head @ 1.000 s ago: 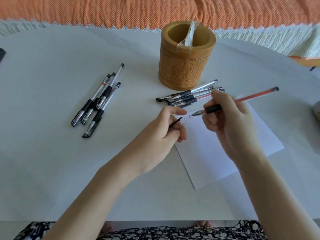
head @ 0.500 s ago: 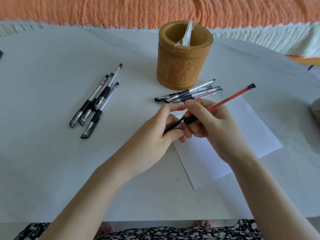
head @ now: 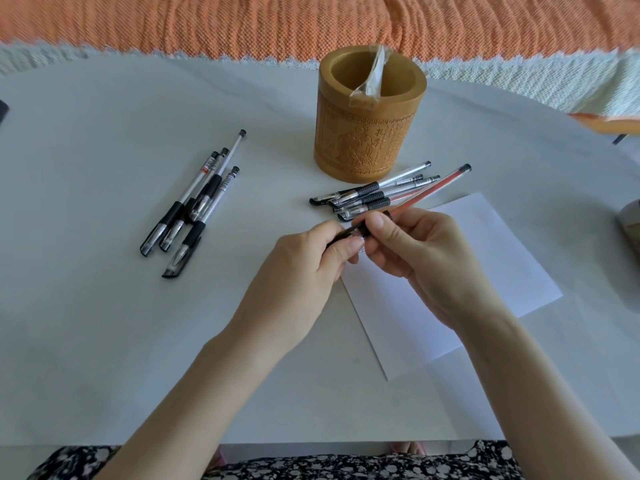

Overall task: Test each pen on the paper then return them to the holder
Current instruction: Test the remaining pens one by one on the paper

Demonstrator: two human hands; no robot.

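Observation:
My right hand (head: 412,247) grips a red pen (head: 433,190) near its black grip, the barrel pointing up and right. My left hand (head: 308,258) pinches the pen's black cap (head: 341,235) at the pen's tip end; the tip itself is hidden between my fingers. Both hands hover over the upper left corner of the white paper (head: 460,282). A carved bamboo holder (head: 367,133) stands behind them. Several pens (head: 374,194) lie in a bunch just in front of the holder. Another group of several pens (head: 197,202) lies to the left.
A clear plastic wrapper (head: 370,81) sticks out of the holder. The white table (head: 104,323) ends at an orange and white cloth (head: 311,26) at the back. A grey object (head: 632,223) sits at the right edge.
My hands came together: the right hand brought the red pen's tip to the cap held in my left hand, and the pen's tip end now meets the cap.

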